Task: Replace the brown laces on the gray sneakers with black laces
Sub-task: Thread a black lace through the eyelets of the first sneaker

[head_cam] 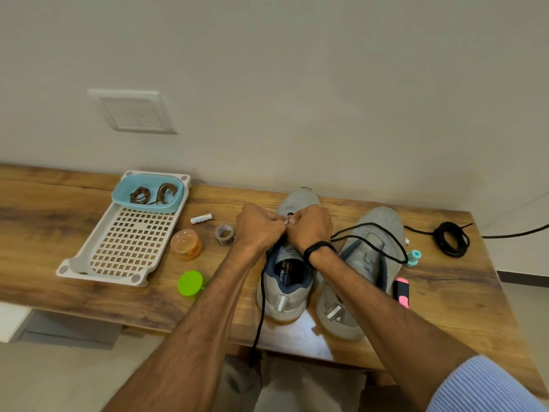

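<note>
A: What do the hands do?

B: They are together, knuckles almost touching, over the front eyelets of the left sneaker [300, 200]. The left hand [261, 230] and the right hand [310, 230] both have the fingers curled, and they pinch the black lace [262, 304] between them. A small pale tip shows in the gap between the fingers.

A: And where does the lace go?

B: One part drops from under the left hand, runs along the outer side of this sneaker and hangs over the near edge of the table [44, 221]. Another part comes out by the right wrist, which wears a black band [319, 248], and lies in a loop across the right sneaker [383, 214]. This second sneaker stands just beside the first, both with the heels toward the person.

A: The old laces?

B: The brown laces [154, 193] lie in a blue tub [178, 200], at the far end of a white perforated tray [74, 267], well apart to the left. Between the tray and the hands I see a small battery [202, 217], a roll of tape [225, 234], an orange jar [186, 244] and a green lid [190, 283].

A: And on the right?

B: A teal spool [414, 257] just beside the loop, a pink marker [401, 291] near the heel of the right sneaker, and a coiled black lace [451, 239] farther out, near the wall. A light blue sleeve [481, 385] shows on the right arm.
</note>
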Tool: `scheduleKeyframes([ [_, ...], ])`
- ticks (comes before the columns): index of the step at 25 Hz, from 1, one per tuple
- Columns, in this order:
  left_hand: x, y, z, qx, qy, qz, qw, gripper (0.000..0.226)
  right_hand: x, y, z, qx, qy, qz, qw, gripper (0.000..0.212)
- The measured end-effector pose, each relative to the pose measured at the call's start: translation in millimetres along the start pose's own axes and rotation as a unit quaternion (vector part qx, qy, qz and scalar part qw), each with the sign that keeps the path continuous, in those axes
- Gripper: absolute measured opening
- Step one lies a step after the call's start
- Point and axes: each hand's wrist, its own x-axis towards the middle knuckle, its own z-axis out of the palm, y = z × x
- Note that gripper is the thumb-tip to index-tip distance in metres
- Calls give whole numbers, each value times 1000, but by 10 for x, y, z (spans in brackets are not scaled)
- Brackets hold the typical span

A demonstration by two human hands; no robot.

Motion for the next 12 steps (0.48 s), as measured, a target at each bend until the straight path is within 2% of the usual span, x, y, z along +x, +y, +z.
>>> scheduleKeyframes([
  [3, 48, -22, -19, -2, -12, -13, 1000, 20, 9, 10, -6, 41, -6, -1, 999, 10],
  [7, 109, -21, -28, -34, 11, -57, 998, 13, 98, -4, -125, -40, -54, -30, 997, 10],
  [9, 102, -17, 7, -37, 8, -55, 998, 12, 96, 8, -113, -63, -49, -29, 996, 10],
  [12, 98, -25, 39, -42, -17, -42, 998, 13, 54, 8, -22, -29, -17, -7, 999, 12],
])
